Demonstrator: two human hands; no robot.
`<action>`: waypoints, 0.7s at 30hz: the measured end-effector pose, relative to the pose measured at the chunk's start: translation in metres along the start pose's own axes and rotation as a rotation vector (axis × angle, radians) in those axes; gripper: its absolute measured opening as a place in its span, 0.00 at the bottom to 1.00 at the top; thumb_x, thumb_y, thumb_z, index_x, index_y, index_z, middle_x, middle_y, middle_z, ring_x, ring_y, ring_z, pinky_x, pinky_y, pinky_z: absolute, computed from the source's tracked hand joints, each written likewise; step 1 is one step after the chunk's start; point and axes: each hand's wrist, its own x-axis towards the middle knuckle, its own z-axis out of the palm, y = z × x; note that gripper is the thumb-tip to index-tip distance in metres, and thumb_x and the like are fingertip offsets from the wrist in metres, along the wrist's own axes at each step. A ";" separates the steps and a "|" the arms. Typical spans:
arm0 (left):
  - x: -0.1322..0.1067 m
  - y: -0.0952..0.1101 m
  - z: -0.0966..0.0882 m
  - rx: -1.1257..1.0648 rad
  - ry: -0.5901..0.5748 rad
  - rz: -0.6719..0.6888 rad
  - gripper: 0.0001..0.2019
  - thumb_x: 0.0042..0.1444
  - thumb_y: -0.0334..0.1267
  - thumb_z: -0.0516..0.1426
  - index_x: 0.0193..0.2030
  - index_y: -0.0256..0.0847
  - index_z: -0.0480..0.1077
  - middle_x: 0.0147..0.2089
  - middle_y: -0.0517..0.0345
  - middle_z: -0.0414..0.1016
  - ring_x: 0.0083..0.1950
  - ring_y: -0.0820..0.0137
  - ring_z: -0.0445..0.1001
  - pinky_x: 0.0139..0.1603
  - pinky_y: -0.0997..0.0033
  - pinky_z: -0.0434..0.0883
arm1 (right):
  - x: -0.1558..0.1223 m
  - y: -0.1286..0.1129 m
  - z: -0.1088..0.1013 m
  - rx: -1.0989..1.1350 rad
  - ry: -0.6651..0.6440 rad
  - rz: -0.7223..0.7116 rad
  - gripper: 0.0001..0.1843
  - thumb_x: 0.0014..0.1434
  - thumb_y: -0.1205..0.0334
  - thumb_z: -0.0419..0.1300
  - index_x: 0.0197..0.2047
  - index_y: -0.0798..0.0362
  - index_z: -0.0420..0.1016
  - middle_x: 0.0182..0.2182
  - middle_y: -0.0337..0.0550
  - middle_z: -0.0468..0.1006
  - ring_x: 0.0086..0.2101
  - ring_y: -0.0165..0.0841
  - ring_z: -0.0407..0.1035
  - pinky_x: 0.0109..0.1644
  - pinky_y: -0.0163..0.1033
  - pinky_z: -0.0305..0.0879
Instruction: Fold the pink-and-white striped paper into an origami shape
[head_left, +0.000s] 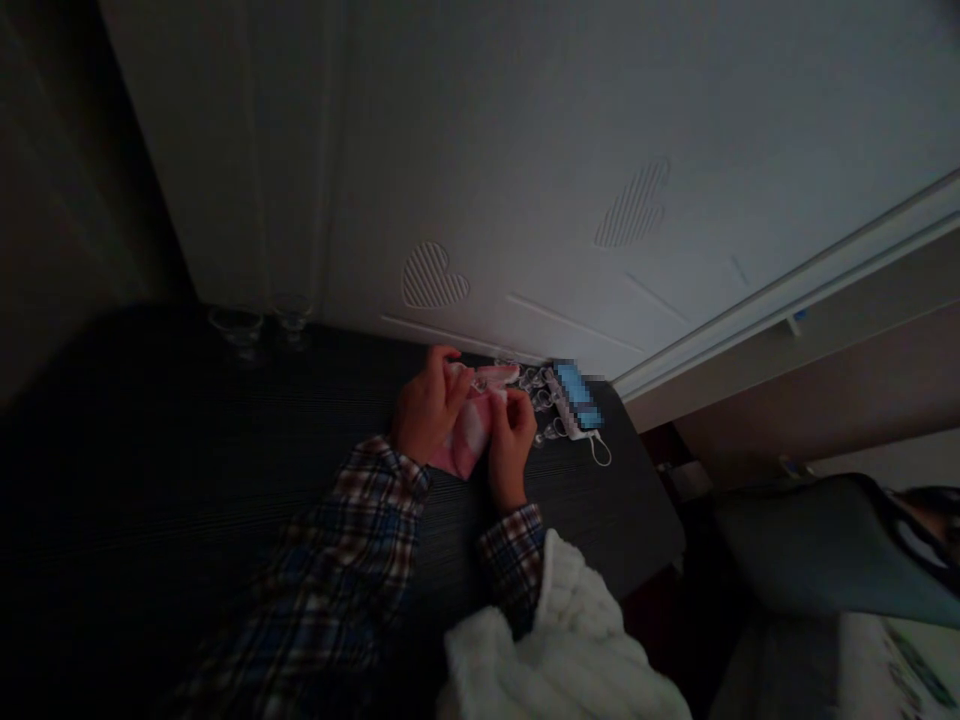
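Observation:
Between my hands is a soft pink and white piece (469,440), its lower corner pointing toward me; whether it is a pouch or a folded cloth I cannot tell. My left hand (424,412) grips its left side, with the thumb lying across its top. At the upper right edge, the fingers of my right hand (513,440) are pinched on it. A narrow pink part (497,376) sticks out behind the fingers. Just right of my right hand stand several small clear glass pieces (541,402), partly hidden by it.
Two clear stemmed glasses (240,335) stand at the back left of the dark table (300,420). A phone (579,395) lies over a white object with a looped cord (601,450). The white panel (510,150) borders the table's back; a grey chair (832,550) is at right.

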 end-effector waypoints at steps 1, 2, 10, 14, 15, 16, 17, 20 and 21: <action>0.000 0.000 0.001 -0.015 -0.013 0.016 0.19 0.62 0.48 0.46 0.54 0.39 0.57 0.35 0.57 0.70 0.36 0.68 0.72 0.37 0.71 0.65 | 0.000 0.000 0.000 0.005 0.009 -0.006 0.14 0.59 0.52 0.54 0.36 0.56 0.66 0.31 0.39 0.69 0.32 0.26 0.63 0.38 0.30 0.62; 0.000 0.000 0.002 -0.024 -0.029 0.031 0.19 0.61 0.48 0.46 0.55 0.39 0.56 0.35 0.57 0.69 0.37 0.68 0.71 0.38 0.71 0.66 | 0.001 0.000 -0.001 0.012 0.020 -0.007 0.14 0.59 0.52 0.53 0.36 0.56 0.66 0.31 0.38 0.68 0.32 0.26 0.62 0.37 0.30 0.62; 0.001 -0.002 0.008 -0.109 -0.140 0.041 0.14 0.61 0.46 0.47 0.46 0.40 0.64 0.38 0.55 0.72 0.39 0.68 0.71 0.41 0.71 0.66 | 0.004 0.002 -0.004 0.031 0.123 0.025 0.14 0.59 0.52 0.53 0.34 0.56 0.64 0.29 0.37 0.65 0.28 0.24 0.59 0.33 0.29 0.59; 0.002 -0.002 0.008 -0.092 -0.137 0.014 0.15 0.62 0.47 0.45 0.43 0.40 0.66 0.38 0.55 0.74 0.39 0.68 0.72 0.40 0.71 0.65 | 0.000 0.000 -0.003 -0.012 0.141 -0.019 0.12 0.59 0.54 0.54 0.39 0.55 0.65 0.33 0.38 0.67 0.30 0.25 0.61 0.34 0.30 0.60; 0.002 -0.002 0.008 -0.079 -0.134 0.016 0.15 0.63 0.46 0.44 0.44 0.39 0.66 0.39 0.54 0.74 0.40 0.67 0.73 0.40 0.71 0.65 | -0.001 -0.001 -0.003 -0.044 0.142 -0.034 0.12 0.59 0.54 0.54 0.40 0.55 0.65 0.33 0.39 0.67 0.31 0.25 0.61 0.35 0.30 0.60; 0.002 -0.002 0.008 -0.055 -0.133 0.016 0.16 0.63 0.46 0.44 0.44 0.39 0.66 0.40 0.53 0.75 0.41 0.67 0.73 0.40 0.71 0.65 | -0.002 -0.001 -0.003 -0.085 0.140 -0.055 0.12 0.59 0.54 0.54 0.40 0.55 0.65 0.34 0.39 0.68 0.31 0.26 0.62 0.35 0.31 0.60; 0.002 -0.002 0.007 -0.015 -0.135 0.013 0.16 0.64 0.45 0.43 0.43 0.39 0.67 0.40 0.52 0.75 0.41 0.66 0.73 0.40 0.70 0.65 | -0.003 -0.002 -0.003 -0.131 0.135 -0.081 0.12 0.59 0.55 0.54 0.40 0.55 0.66 0.34 0.39 0.68 0.32 0.26 0.62 0.36 0.31 0.60; 0.001 -0.002 0.005 0.170 -0.150 -0.016 0.18 0.64 0.42 0.40 0.42 0.38 0.68 0.37 0.51 0.76 0.37 0.63 0.74 0.35 0.68 0.62 | -0.006 -0.005 -0.004 -0.248 0.090 -0.162 0.11 0.58 0.56 0.56 0.40 0.55 0.67 0.33 0.39 0.68 0.32 0.27 0.61 0.37 0.32 0.59; 0.001 -0.002 0.005 0.232 -0.151 -0.029 0.18 0.64 0.42 0.40 0.41 0.38 0.68 0.35 0.51 0.76 0.35 0.62 0.74 0.33 0.68 0.61 | -0.006 -0.005 -0.004 -0.264 0.066 -0.173 0.10 0.58 0.57 0.56 0.40 0.55 0.68 0.33 0.39 0.68 0.32 0.27 0.62 0.37 0.32 0.59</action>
